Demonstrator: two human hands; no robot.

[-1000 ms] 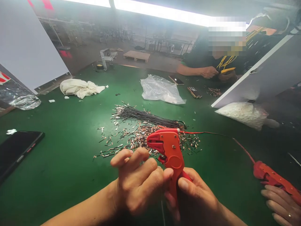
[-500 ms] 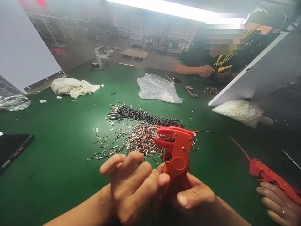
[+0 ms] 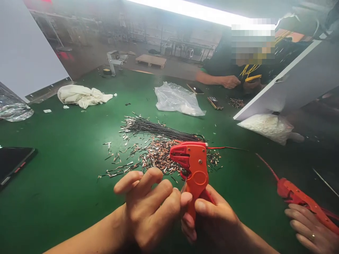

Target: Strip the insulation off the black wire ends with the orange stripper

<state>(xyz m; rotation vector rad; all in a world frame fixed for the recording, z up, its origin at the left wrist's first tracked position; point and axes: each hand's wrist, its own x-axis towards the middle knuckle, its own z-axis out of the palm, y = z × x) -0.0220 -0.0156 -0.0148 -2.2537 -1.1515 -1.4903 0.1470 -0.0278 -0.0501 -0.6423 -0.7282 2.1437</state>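
The red-orange wire stripper [image 3: 199, 164] is above the green surface [image 3: 76, 151], its handles in the grip of the right hand [image 3: 218, 213]; the left hand [image 3: 156, 211] pinches a thin wire [image 3: 184, 185] below its jaws. Beyond lies a clear plastic bag [image 3: 177, 98], contents unclear; rightward, a tied bag [image 3: 268, 127] bulges with whitish material.

On the tabletop [image 3: 79, 151], just beyond the hands [image 3: 153, 208], lies a heap of wire scraps [image 3: 159, 155], with a wire bundle [image 3: 164, 129] behind it. Farther off lie a cloth [image 3: 79, 96], leftward, and a plastic bag [image 3: 177, 98], ahead; a phone [image 3: 14, 160] lies to their left.
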